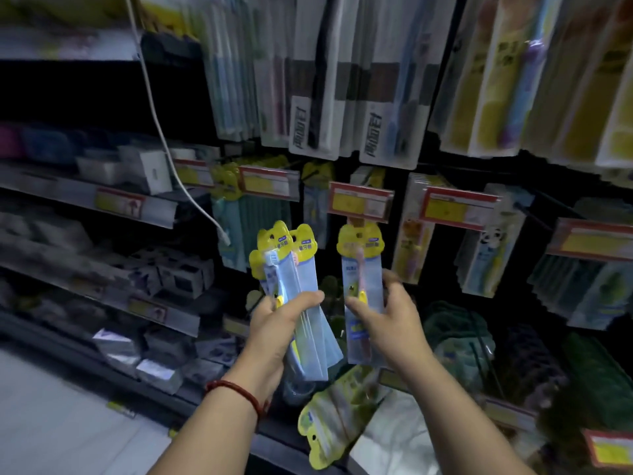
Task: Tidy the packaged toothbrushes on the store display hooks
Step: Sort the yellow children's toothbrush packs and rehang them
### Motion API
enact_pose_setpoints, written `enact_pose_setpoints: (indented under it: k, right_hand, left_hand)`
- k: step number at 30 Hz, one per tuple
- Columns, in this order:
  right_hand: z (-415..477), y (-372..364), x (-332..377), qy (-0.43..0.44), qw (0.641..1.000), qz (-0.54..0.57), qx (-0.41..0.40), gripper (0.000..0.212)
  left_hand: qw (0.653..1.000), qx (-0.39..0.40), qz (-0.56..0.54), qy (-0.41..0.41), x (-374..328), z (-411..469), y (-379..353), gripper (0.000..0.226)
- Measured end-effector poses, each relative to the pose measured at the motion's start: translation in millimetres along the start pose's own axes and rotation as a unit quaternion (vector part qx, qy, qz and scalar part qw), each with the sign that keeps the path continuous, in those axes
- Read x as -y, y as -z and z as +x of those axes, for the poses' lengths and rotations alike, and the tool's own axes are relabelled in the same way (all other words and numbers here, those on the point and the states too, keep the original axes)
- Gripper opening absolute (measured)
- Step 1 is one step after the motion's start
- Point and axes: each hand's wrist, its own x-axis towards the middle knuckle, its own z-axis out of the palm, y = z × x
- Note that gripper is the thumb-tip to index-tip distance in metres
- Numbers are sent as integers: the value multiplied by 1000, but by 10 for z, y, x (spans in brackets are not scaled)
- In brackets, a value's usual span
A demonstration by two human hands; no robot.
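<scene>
Left hand (pixel 284 325) is gripping a fanned bundle of yellow-topped clear blue toothbrush packs (pixel 291 269).
Right hand (pixel 388 313) is pinching one matching pack (pixel 361 279) upright between thumb and fingers; its yellow top is sitting just beneath a red-and-yellow price tag (pixel 359 202), possibly on a hook, though blur is hiding that.

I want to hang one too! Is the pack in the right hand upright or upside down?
Upright: the pack in the right hand has its yellow header on top, under a price tag.
</scene>
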Motion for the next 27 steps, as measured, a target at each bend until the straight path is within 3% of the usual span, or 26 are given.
enact_pose_setpoints:
  k: [7,15,27]
  right_hand:
    - [237,-480,182,97,994,4,56,41]
    - [391,-802,445,148,984,92,47,43]
    - [381,-901,462,183,982,26,34,56]
  left_hand:
    - [999,-29,-7,-18,-58,188,284,36]
    - [999,-24,-30,-13,-62,226,341,31]
    - [999,-30,-20,-29,-98,234,492,51]
